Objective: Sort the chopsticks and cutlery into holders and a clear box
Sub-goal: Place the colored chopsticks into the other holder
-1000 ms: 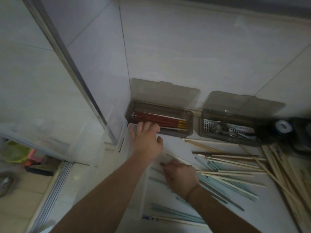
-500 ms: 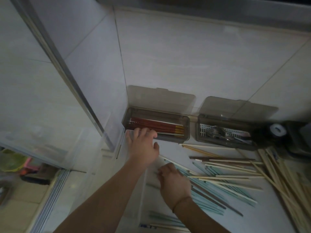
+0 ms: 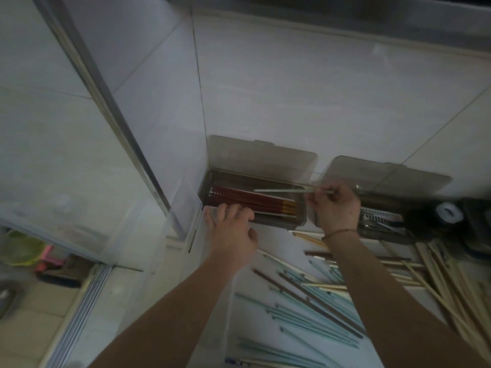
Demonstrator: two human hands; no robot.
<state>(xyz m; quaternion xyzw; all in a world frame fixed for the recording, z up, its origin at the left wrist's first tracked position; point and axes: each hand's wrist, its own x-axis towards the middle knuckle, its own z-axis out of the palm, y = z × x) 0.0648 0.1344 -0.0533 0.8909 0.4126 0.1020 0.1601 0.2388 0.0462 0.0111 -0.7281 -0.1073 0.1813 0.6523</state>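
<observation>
Two hands on one job: the left hand, fingers loosely spread and holding nothing, rests on the near rim of the left holder, while the right hand pinches a pale chopstick level over the open tray. Best bet: keep it parallel to the red chopsticks already inside, lower flat, release late. The stick is thin, straight, light greenish-white, with plenty more loose on the table.

Dim rm: white tiled wall, metal door frame left, tiled floor.
</observation>
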